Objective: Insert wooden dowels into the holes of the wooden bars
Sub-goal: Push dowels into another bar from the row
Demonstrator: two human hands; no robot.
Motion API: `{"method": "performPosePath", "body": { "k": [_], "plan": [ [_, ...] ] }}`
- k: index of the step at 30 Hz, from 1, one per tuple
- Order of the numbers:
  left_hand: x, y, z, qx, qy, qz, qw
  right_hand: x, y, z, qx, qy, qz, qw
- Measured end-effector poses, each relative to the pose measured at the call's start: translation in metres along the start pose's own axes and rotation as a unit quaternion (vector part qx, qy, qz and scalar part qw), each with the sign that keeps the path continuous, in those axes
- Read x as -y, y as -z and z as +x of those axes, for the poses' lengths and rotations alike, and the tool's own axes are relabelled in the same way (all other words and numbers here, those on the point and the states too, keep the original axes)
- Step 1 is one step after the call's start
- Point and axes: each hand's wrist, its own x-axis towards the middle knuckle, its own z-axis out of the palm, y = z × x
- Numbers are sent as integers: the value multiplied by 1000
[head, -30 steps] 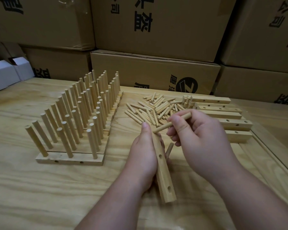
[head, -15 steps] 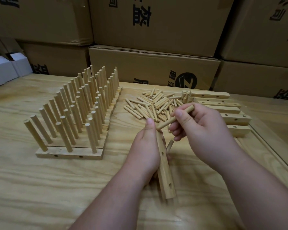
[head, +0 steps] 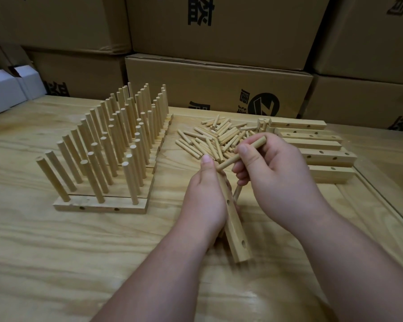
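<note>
My left hand (head: pixel 206 198) grips a pale wooden bar (head: pixel 236 231) with holes along its side, its near end pointing toward me above the table. My right hand (head: pixel 275 175) pinches a wooden dowel (head: pixel 244 154) between thumb and fingers, the dowel's lower tip at the bar's far end beside my left thumb. A second dowel (head: pixel 237 192) sticks out below my right fingers. Loose dowels (head: pixel 215 138) lie in a pile behind the hands. Bare bars (head: pixel 312 145) are stacked in a row at the right.
Several bars filled with upright dowels (head: pixel 116 145) stand side by side on the left of the wooden table (head: pixel 56 252). Cardboard boxes (head: pixel 219 87) wall off the back. White boxes (head: pixel 7 89) sit at far left. A raised table edge (head: pixel 382 201) runs along the right.
The view has shifted slightly. My right hand has brought the dowel's lower tip a little closer to the bar's far end; my left hand keeps its grip on the bar.
</note>
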Motion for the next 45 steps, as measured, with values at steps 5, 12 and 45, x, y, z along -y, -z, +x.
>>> {"method": "performPosePath", "body": {
  "k": [5,12,45],
  "plan": [
    [-3,-1,-1,25,12,-17,999,-3,6,3,7,-13,18,1000],
    [-12,-1,-4,24,57,-115,991,-11,27,11,54,-71,32,995],
    [-12,5,3,-73,52,-213,973,11,10,-8,110,74,-54,990]
  ]
}}
